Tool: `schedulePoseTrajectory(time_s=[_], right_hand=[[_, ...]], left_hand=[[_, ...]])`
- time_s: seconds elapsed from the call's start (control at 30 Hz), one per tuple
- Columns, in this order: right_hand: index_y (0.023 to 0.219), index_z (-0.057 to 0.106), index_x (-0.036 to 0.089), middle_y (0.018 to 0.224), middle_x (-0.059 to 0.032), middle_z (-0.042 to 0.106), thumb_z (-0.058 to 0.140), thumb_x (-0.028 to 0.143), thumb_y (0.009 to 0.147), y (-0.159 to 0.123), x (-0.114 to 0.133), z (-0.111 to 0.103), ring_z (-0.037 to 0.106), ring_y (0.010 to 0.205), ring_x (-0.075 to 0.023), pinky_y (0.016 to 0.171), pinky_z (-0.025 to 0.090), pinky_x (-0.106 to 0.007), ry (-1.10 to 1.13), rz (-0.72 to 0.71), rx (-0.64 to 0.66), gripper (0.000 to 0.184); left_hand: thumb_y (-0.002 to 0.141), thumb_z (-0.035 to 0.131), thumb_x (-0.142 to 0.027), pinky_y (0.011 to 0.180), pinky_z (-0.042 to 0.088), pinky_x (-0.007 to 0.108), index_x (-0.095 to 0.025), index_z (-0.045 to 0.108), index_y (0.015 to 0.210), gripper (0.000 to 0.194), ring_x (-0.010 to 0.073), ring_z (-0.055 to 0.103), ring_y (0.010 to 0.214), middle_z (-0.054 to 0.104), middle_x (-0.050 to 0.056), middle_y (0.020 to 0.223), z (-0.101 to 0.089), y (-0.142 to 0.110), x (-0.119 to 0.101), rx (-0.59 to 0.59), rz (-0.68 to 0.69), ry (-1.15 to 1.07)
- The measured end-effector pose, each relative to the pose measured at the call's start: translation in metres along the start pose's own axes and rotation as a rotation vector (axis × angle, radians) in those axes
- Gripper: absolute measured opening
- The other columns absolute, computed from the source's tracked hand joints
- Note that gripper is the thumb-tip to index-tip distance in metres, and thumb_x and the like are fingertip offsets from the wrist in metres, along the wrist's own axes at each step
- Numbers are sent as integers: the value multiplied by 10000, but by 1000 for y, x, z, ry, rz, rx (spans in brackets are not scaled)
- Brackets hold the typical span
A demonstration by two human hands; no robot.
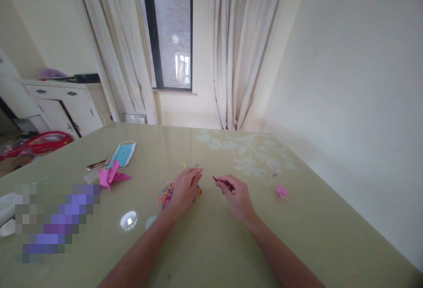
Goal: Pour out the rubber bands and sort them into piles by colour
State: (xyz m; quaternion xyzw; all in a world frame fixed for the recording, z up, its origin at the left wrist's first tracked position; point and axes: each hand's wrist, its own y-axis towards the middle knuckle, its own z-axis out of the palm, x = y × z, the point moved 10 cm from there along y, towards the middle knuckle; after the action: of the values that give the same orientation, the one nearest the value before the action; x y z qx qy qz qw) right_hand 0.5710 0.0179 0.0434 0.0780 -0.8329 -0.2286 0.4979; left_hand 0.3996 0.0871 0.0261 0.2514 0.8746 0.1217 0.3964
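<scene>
A pile of small, bright multicoloured bands or strands (167, 194) lies on the table, partly covered by my left hand (185, 190). That hand is palm down with its fingers stretched out, resting on or just over the pile. To its right, my right hand (236, 195) is closed in a pinch on a thin dark stick-like piece (214, 179). The dark tip points toward my left hand, and the fingers hide the rest of it. Just beyond my left fingertips lie a tiny yellow bit (184, 165) and a small blue bit (197, 165).
Over to the right on the table (211, 252) sits a pink bundle (281, 192). A pink folded-paper shape (113, 176), a blue face mask (122, 154) and a flat brown strip (97, 164) lie at the left. A wall (360, 103) borders the table's right side.
</scene>
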Motion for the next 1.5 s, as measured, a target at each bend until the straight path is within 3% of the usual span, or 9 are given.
schedulePoseTrajectory(time_s=[0.13,0.27,0.43,0.6,0.77,0.93,1.03,1.3,1.5], right_hand=[[967,818,215,784,-30,734,688,372,978,-7,40,-21,597,582,-120,555,484,-229,229,-75,-71,204],[974,837,245,749,-25,726,701,348,983,-16,72,-39,576,546,-110,529,479,-230,288,-166,-125,171],[939,846,263,717,-24,723,720,353,975,-23,81,-51,555,514,-110,477,443,-235,304,-184,-162,160],[912,839,264,692,-18,718,732,347,966,-26,81,-55,529,490,-104,436,391,-225,333,-170,-186,146],[803,806,214,662,-23,695,735,442,927,-11,51,-72,499,481,-107,436,397,-225,311,-42,-217,268],[807,805,188,655,-40,714,705,478,880,-3,-24,-87,532,499,-136,478,403,-248,31,189,-87,315],[724,773,193,635,-43,711,642,448,906,-10,-58,-87,579,536,-170,529,414,-273,-187,282,-46,339],[857,799,219,844,-69,801,667,291,941,-19,-72,-48,712,749,-232,691,472,-309,-558,301,126,172],[882,783,186,874,-75,794,683,257,952,-16,-80,-46,717,801,-233,725,466,-307,-612,315,132,141]], left_hand=[[1064,458,-303,1023,458,416,-214,766,1147,331,261,665,1148,776,73,1204,1,0,5,72,-43,158],[1034,528,-282,989,411,434,-242,770,1088,252,273,647,1161,772,61,1183,16,-8,-3,180,23,332],[973,634,-354,962,366,449,-247,771,966,174,274,645,1094,763,56,1083,24,-14,-9,222,76,403],[965,630,-297,958,349,448,-255,773,944,150,271,648,1077,760,45,1046,25,-13,-6,257,78,416],[995,584,-275,975,360,431,-256,774,937,200,255,658,1061,765,44,1040,27,-12,-3,317,122,406],[981,597,-252,978,405,398,-237,753,1085,188,251,656,1098,757,58,1135,22,-12,1,348,144,362],[952,635,-265,981,407,387,-254,762,1024,147,243,656,1091,751,46,1119,18,-11,3,353,168,343],[957,617,-302,970,387,400,-282,781,950,165,248,660,1061,754,39,1023,18,-9,16,347,130,375],[967,592,-331,973,395,395,-275,774,989,191,249,662,1053,758,50,1048,16,-9,15,316,116,395]])
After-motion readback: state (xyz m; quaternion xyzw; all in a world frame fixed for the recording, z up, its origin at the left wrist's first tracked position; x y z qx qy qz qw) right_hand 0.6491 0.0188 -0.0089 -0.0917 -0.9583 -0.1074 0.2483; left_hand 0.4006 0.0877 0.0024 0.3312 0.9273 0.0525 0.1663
